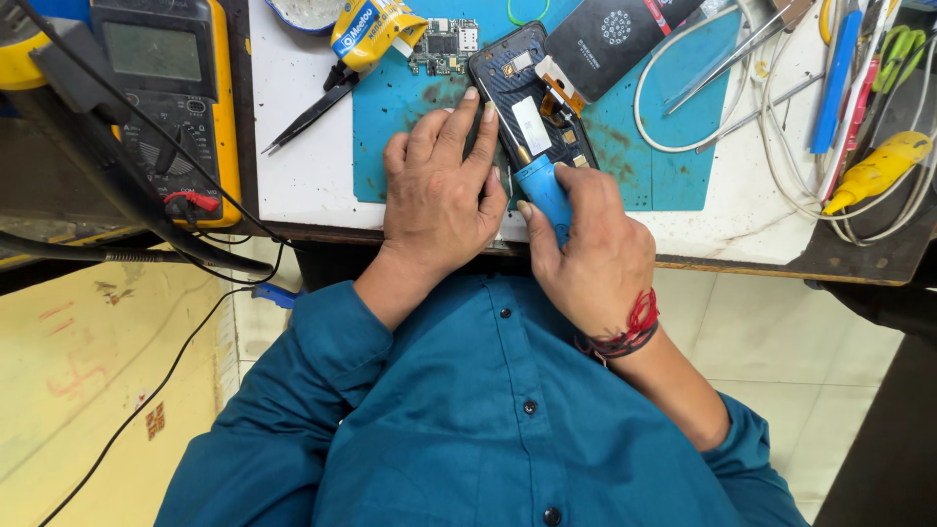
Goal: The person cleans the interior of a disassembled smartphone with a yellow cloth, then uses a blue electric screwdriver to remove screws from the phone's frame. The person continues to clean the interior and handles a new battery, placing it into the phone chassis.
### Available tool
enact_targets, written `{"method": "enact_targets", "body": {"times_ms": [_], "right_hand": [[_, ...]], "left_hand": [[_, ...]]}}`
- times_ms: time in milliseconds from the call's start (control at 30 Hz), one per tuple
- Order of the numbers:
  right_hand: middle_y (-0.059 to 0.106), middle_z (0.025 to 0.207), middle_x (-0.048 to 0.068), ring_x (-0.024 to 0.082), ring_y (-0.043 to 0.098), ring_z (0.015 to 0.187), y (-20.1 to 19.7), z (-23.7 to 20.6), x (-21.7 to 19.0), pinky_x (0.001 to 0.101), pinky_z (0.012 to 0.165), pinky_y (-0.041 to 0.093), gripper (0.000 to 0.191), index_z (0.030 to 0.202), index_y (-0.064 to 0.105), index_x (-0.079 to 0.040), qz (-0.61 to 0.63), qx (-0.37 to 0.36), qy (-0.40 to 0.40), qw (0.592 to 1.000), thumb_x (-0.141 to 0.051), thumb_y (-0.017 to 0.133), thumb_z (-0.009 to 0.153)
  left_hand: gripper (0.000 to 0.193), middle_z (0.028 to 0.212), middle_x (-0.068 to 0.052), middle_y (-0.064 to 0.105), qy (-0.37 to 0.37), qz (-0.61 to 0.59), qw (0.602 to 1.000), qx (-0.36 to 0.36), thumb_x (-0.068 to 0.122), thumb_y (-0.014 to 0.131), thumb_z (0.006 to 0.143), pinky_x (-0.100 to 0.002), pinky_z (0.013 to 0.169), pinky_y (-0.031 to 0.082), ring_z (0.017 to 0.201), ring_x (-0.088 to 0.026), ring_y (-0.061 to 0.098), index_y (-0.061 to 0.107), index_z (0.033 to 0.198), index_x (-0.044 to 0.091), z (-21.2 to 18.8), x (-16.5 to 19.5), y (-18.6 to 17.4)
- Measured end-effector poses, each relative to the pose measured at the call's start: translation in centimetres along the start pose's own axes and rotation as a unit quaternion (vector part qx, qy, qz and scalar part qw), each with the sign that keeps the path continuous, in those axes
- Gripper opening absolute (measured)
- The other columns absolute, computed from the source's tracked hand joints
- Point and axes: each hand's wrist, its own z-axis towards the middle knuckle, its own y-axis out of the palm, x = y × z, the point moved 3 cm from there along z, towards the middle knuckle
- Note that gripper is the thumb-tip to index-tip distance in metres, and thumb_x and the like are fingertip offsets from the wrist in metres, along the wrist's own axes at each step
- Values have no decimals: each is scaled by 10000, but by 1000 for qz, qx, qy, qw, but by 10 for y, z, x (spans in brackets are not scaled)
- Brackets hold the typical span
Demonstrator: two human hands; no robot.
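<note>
On the blue mat the opened phone lies slanted, its long axis running away from the person. The left hand presses flat beside it, fingers open. The right hand, just below it, grips the blue screwdriver, which points up into the phone.

A white bench carries a teal mat, black tweezers and white cables.
</note>
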Motion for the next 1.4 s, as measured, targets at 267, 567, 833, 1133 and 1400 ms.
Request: {"method": "enact_targets", "body": {"times_ms": [267,567,833,1133,1400], "right_hand": [[683,1158,168,386,695,797,-7,-12,5,459,648,545,403,1239,601,-28,-24,7,35,999,-216,789,937],[680,1160,172,395,702,824,-11,-21,13,463,682,554,409,1249,599,-16,-59,10,50,997,-234,775,951],[681,1161,168,396,700,805,-13,-21,14,468,672,553,405,1245,599,-21,-47,-1,55,997,-217,772,937],[679,1162,170,397,699,805,-14,-20,13,469,671,553,406,1248,596,-23,-35,-4,48,998,-203,769,928],[683,1152,170,397,696,788,-12,-20,11,470,655,549,404,1237,601,-23,-33,-12,56,998,-205,774,921]], "left_hand": [[564,1524,-156,527,-1,-4,1000,-1,260,642,926,-450,1084,318,1341,-284,466,632,1431,9,-1,0,-1],[560,1519,-159,531,-1,-6,1000,-6,257,641,927,-449,1084,315,1339,-281,473,632,1429,11,-1,-1,0],[548,1518,-163,530,3,3,1000,-1,255,644,935,-446,1096,315,1350,-289,457,637,1424,9,-1,0,1],[555,1520,-161,526,-1,-1,1000,-3,254,648,927,-448,1103,308,1351,-287,455,636,1425,10,-1,0,1],[557,1520,-159,524,-1,3,1000,-6,262,639,928,-450,1100,304,1350,-287,455,636,1427,13,-1,0,1]]}}
